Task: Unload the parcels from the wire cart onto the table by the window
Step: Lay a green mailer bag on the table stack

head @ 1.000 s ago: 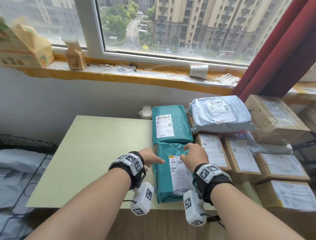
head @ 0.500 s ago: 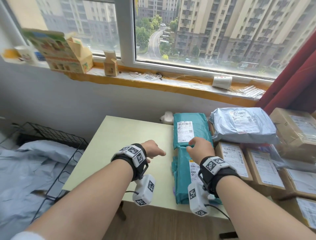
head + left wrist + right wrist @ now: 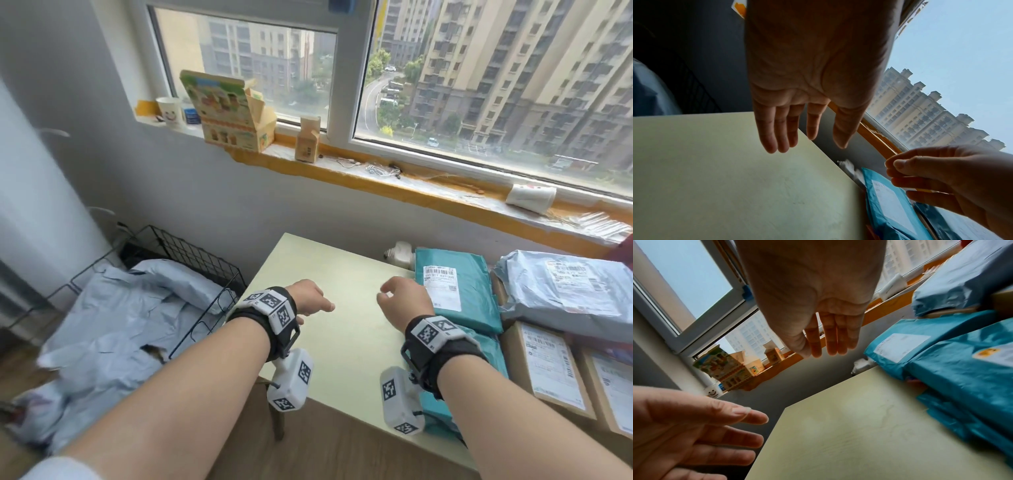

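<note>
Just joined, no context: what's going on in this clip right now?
A person is moving parcels from a wire cart to the table by the window. Both the left hand and right hand are empty, hovering over bare tabletop. Two teal mailer bags, a grey mailer and cardboard boxes sit at the table's right. Pale blue-grey bags remain in the cart.

The near teal parcel (image 3: 486,353) is partly hidden behind the right arm. The brown boxes (image 3: 548,370) run off the picture's right edge. The grey bags (image 3: 113,329) in the wire cart (image 3: 191,253) look blurry.
</note>
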